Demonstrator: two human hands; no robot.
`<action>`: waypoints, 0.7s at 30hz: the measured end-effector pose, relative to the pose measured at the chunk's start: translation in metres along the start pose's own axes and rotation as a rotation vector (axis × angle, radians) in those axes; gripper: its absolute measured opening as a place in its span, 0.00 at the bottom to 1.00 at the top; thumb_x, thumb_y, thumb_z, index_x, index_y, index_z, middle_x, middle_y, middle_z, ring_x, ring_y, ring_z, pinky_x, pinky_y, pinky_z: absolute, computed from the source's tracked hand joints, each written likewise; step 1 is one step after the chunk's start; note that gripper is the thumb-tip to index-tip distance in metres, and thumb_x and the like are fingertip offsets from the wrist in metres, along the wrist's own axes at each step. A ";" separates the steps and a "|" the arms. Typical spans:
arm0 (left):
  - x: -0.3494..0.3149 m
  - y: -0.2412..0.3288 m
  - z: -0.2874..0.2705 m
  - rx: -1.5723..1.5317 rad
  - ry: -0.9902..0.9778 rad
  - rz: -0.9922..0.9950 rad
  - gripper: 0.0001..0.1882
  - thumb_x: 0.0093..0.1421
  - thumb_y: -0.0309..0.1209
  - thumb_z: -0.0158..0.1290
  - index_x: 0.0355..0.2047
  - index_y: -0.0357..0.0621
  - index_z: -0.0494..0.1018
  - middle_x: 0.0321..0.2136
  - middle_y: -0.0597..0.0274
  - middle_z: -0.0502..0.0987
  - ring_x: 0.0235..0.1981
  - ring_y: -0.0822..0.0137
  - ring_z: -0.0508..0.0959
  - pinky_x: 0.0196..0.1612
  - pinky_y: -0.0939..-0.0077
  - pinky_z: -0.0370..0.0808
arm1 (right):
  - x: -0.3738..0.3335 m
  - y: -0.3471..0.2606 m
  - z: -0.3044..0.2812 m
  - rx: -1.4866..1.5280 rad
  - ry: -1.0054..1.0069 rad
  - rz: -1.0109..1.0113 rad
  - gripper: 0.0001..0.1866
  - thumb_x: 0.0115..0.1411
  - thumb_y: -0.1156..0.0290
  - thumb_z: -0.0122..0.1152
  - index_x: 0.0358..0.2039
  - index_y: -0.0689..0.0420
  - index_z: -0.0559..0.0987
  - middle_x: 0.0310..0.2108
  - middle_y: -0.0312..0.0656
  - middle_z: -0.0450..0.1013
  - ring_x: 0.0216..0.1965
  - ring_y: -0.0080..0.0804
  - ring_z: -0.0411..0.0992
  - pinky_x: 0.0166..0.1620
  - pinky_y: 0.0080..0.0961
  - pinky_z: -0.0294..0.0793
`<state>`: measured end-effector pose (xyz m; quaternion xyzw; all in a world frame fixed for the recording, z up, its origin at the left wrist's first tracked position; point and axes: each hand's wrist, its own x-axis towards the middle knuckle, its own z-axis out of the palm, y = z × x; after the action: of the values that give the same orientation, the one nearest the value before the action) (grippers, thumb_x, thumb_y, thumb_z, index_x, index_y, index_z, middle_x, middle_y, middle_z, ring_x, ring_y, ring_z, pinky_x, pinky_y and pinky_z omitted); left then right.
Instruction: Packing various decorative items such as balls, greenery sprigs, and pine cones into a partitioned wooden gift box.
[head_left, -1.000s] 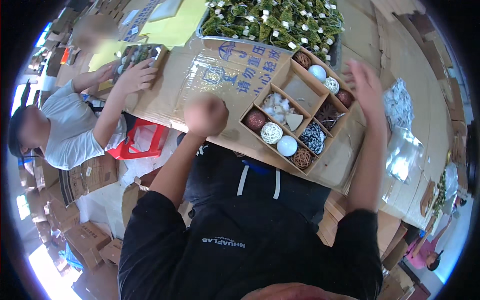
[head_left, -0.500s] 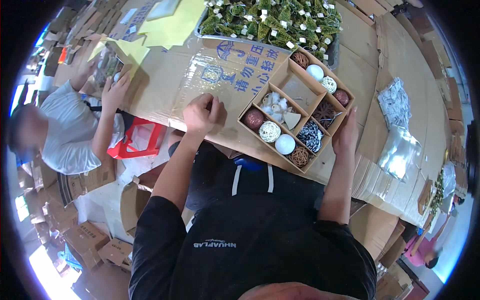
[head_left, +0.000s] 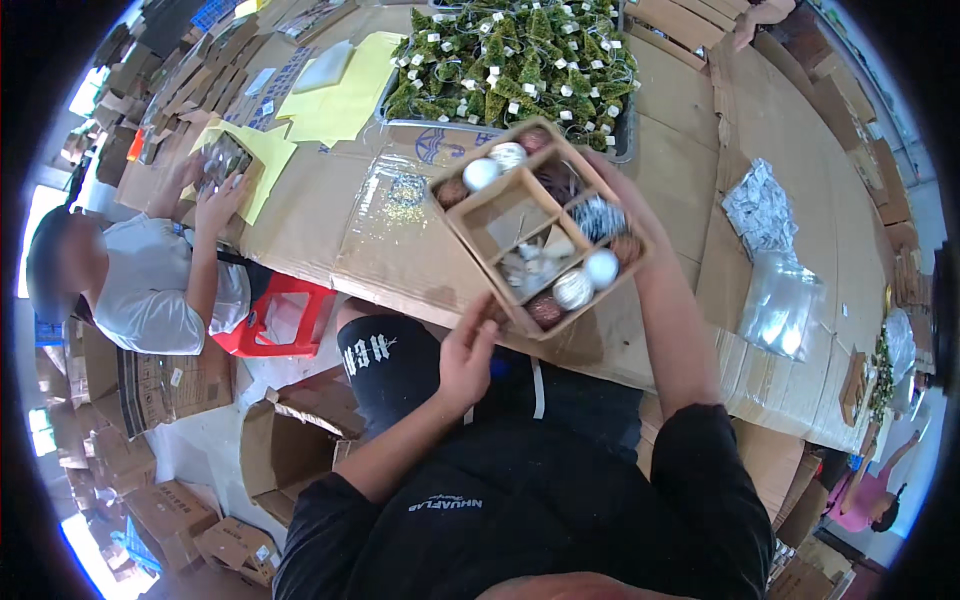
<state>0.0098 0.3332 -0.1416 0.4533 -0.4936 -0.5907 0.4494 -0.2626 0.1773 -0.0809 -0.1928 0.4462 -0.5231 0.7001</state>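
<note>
While the right hand (head_left: 617, 190) is against the right side of the compartmented ornament box (head_left: 470, 246), its fingers are mostly hidden, their grip impossible to tell. The left hand (head_left: 468, 355), fingers curled, is at the near left corner; whether it pinches is unclear. The box is over the cardboard-covered table (head_left: 680, 150), beside a tray (head_left: 627, 136) of miniature Christmas trees (head_left: 515, 70).

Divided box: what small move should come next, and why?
Probably steady the box level: it looks blurred, as if moving, its white balls lie uncovered, and the right hand is at its right side, the left hand at its near edge.
</note>
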 end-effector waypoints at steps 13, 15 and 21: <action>0.101 -0.006 -0.072 0.947 -0.124 0.833 0.07 0.47 0.28 0.57 0.22 0.45 0.69 0.20 0.58 0.69 0.22 0.55 0.73 0.25 0.62 0.72 | 0.112 -0.080 -0.031 -1.495 0.563 -0.347 0.25 0.57 0.46 0.63 0.28 0.59 0.84 0.20 0.46 0.77 0.24 0.37 0.76 0.32 0.34 0.74; 0.099 -0.009 -0.073 0.960 -0.115 0.811 0.07 0.45 0.30 0.57 0.22 0.46 0.69 0.21 0.58 0.70 0.23 0.55 0.73 0.27 0.63 0.73 | 0.123 -0.082 -0.035 -1.499 0.537 -0.517 0.20 0.57 0.52 0.63 0.36 0.57 0.86 0.28 0.49 0.80 0.30 0.41 0.79 0.38 0.34 0.75; 0.100 -0.011 -0.071 0.975 -0.140 0.797 0.08 0.44 0.31 0.58 0.22 0.47 0.69 0.20 0.60 0.70 0.23 0.56 0.73 0.27 0.63 0.73 | 0.121 -0.127 -0.012 -0.437 0.370 -0.445 0.10 0.60 0.64 0.65 0.37 0.57 0.82 0.27 0.31 0.72 0.22 0.17 0.63 0.24 0.18 0.61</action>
<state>0.0600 0.2236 -0.1686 0.3477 -0.8650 -0.1138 0.3433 -0.3374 0.0215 -0.0448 -0.3323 0.6138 -0.5809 0.4188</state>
